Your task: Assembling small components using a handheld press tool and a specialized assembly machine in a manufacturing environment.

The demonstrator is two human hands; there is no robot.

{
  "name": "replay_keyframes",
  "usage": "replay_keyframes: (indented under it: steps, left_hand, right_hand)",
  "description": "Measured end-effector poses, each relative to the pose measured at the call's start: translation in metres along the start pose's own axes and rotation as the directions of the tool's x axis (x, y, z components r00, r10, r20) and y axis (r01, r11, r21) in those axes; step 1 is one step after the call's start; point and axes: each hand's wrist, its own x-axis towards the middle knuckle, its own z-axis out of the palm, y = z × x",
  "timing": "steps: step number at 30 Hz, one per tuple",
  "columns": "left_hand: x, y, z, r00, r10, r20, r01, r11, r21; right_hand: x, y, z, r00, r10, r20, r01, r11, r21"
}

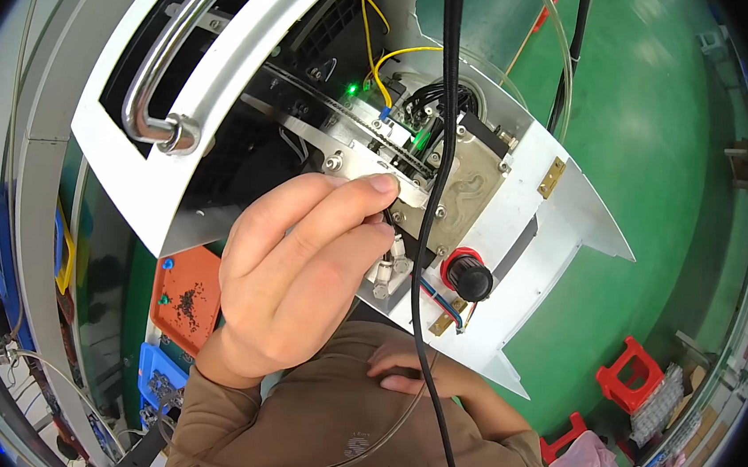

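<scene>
White sheet-metal machine housing (516,237) stood over green glossy floor (664,170); left hand (299,271) pinched a small fitting (390,220), right hand (411,370) rested flat.

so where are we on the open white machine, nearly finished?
Already done: the white housing is open and a green light glows inside. In hand: the left hand pinches something small at the metal bracket; what it is can't be seen. The right hand rests idle. Left: housing not yet closed.
</scene>
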Motion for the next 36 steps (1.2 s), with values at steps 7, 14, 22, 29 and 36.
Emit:
replay_keyframes:
  steps: [7,14,22,29,36]
  left_hand:
    - [0.003,0.01,-0.004,0.995,-0.095,0.027,0.096,0.995,-0.022]
    - [0.009,0.008,-0.006,0.999,-0.038,-0.004,0.037,0.995,-0.087]
    - [-0.009,0.002,-0.006,0.99,-0.032,-0.136,0.026,0.999,-0.047]
    - [-0.001,0.015,0.002,0.98,0.016,-0.196,-0.031,0.997,-0.076]
    - [-0.012,0.008,0.011,0.974,-0.118,-0.193,0.093,0.987,-0.13]
  right_hand:
    - [-0.035,-0.025,-0.005,0.95,-0.247,0.194,0.163,0.916,0.366]
    - [-0.07,-0.088,0.003,0.972,0.005,0.233,0.027,0.991,-0.132]
    - [-0.091,-0.248,-0.011,0.884,0.263,0.387,0.168,0.595,-0.786]
    - [-0.04,-0.419,0.04,0.826,-0.335,0.453,0.408,-0.198,-0.891]
    - [0.194,-0.455,0.235,0.412,-0.554,0.723,0.744,-0.253,-0.618]
